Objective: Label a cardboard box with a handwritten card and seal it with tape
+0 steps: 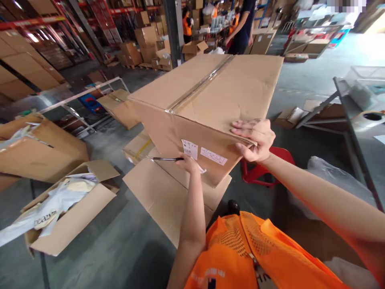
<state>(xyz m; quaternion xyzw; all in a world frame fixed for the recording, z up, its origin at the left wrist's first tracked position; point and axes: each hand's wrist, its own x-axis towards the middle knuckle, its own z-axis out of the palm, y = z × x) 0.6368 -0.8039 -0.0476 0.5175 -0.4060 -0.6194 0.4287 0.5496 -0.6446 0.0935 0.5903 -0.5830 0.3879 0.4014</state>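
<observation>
A large taped cardboard box (pixel 210 96) stands in front of me, with clear tape along its top seam. My right hand (pixel 255 138) grips its near right corner, fingers flat on the top and thumb against the front face. Between the fingers of my left hand (pixel 191 163) is a dark pen (pixel 167 159), pointing left. That hand is close to a white label with handwriting (pixel 190 148) on the box front. Beside it is a second printed label (pixel 213 155). A white paper edge (pixel 203 171) shows by my left wrist; whether I hold it, I cannot tell.
Flattened cardboard (pixel 159 192) lies under the box. An open carton of plastic mailers (pixel 69 204) is at left on the floor. A red stool (pixel 281 156) and a metal table (pixel 357 128) stand at right. A person in dark clothes (pixel 242 28) is behind the box.
</observation>
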